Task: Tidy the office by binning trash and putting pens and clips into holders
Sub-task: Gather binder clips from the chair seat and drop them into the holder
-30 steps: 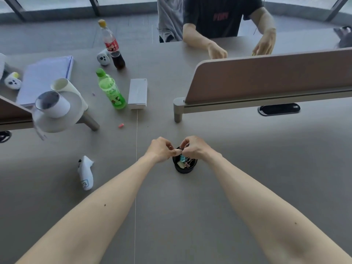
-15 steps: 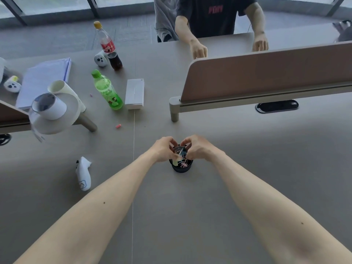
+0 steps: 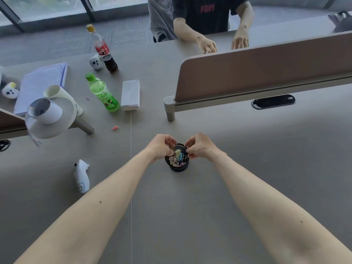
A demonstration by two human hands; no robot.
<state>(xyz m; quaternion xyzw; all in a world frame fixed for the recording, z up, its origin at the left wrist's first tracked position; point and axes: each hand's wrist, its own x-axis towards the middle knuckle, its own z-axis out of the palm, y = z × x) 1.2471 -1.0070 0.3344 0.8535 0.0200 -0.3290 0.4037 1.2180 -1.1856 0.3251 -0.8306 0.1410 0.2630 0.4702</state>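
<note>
I'm on the clip step: both hands are bunched over the holder (image 3: 179,166), which stands on the desk (image 3: 266,168) with clips (image 3: 181,159) inside. My left hand (image 3: 161,147) is curled, seemingly pinching a pale clip (image 3: 178,151) just above the rim, though it's blurred. My right hand (image 3: 200,146) is curled too; whether it grips anything I can't tell. Next I'd release squarely over the opening

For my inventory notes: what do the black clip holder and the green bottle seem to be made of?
The black clip holder: probably metal mesh, matte; its far rim shows a fine grid. The green bottle: translucent tinted plastic, glossy; light passes through it.
</note>
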